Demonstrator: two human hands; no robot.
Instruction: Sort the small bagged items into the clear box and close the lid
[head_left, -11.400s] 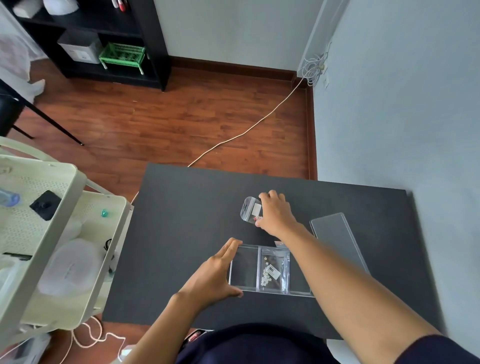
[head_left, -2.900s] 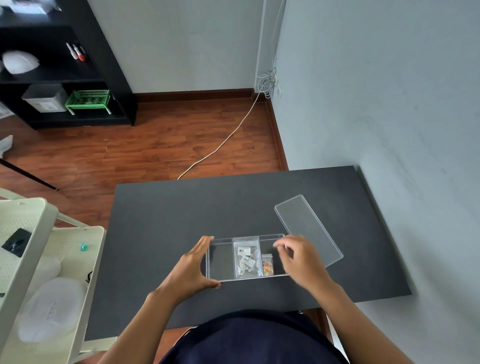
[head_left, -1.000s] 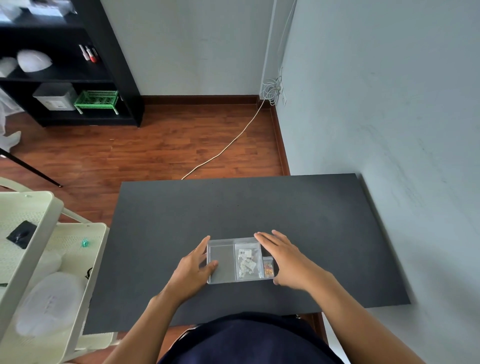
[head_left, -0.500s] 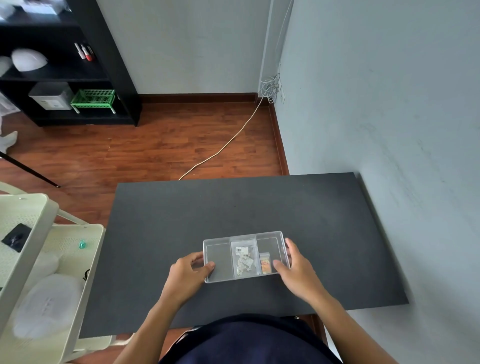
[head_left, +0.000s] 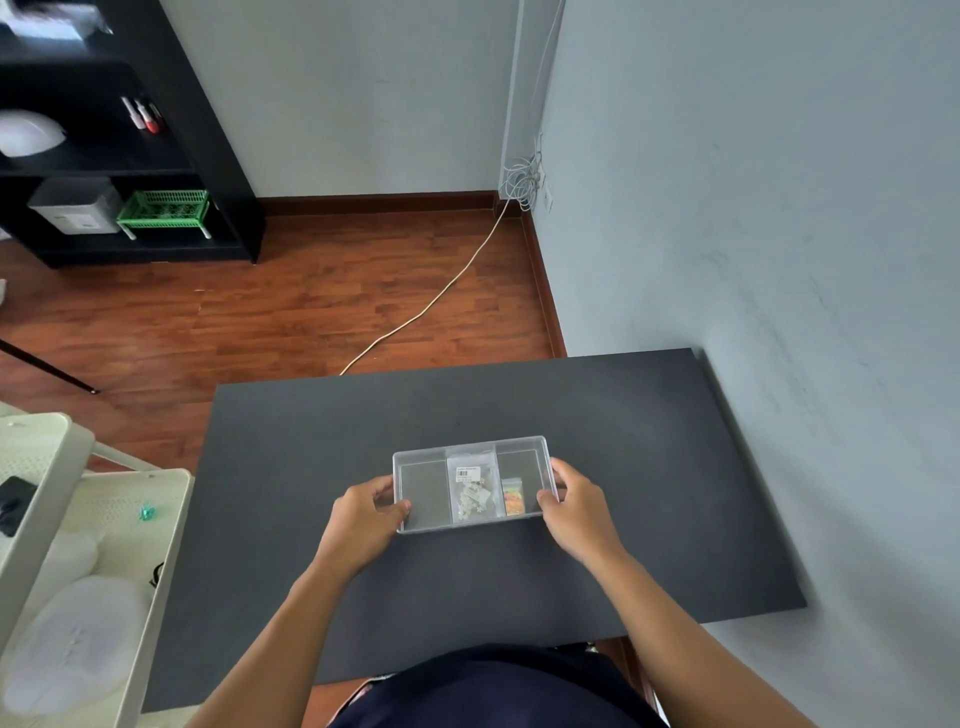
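The clear box (head_left: 421, 496) lies on the black table (head_left: 623, 467) with its clear lid on top. It has three compartments. A bag of pale small parts with a white label (head_left: 471, 493) fills the middle compartment. A smaller bag of orange bits (head_left: 513, 499) lies in the right compartment. The left compartment looks empty. My left hand (head_left: 363, 517) grips the box's left end. My right hand (head_left: 574, 509) grips its right end. I cannot tell whether the box rests on the table or is raised slightly.
A cream cart (head_left: 88, 566) with a white dome-shaped object stands at the table's left. A wall (head_left: 779, 260) runs along the table's right edge. Beyond the table are wooden floor, a white cable (head_left: 431, 301) and a black shelf (head_left: 171, 156).
The lid went from the table's right side onto the box. My hands have shifted from pressing its top to gripping both ends, and the box sits a little farther from me.
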